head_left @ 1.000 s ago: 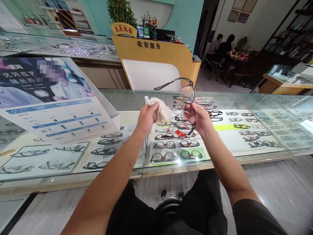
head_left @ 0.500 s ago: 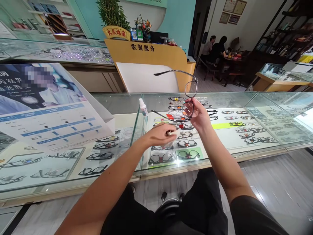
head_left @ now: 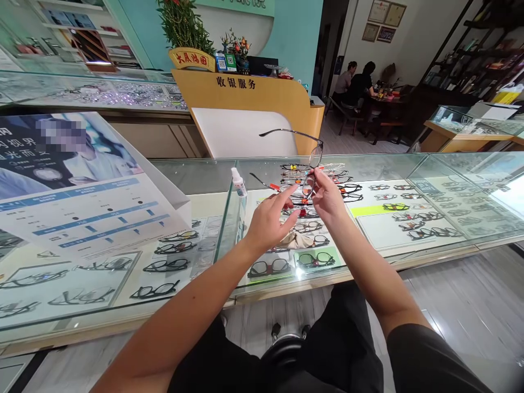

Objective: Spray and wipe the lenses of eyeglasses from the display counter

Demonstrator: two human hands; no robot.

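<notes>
My right hand (head_left: 327, 197) holds a pair of thin dark-framed glasses (head_left: 313, 164) by the frame, above the glass display counter (head_left: 409, 164); one temple sticks out to the left. My left hand (head_left: 268, 222) is empty, fingers apart, its fingertips reaching toward the lower temple of the glasses. A crumpled white cloth (head_left: 295, 238) lies on the counter glass just right of my left hand. A small white spray bottle (head_left: 239, 182) stands on the counter to the left of the glasses.
Rows of glasses lie inside the counter under the glass. A large printed poster board (head_left: 77, 185) leans at the left. A yellow cashier desk (head_left: 254, 103) stands behind. Two people (head_left: 356, 82) sit at a table at the back right.
My left hand brought the white cloth down, laid it on the counter glass and let go, then rose toward the glasses. My right hand lowered the glasses slightly.
</notes>
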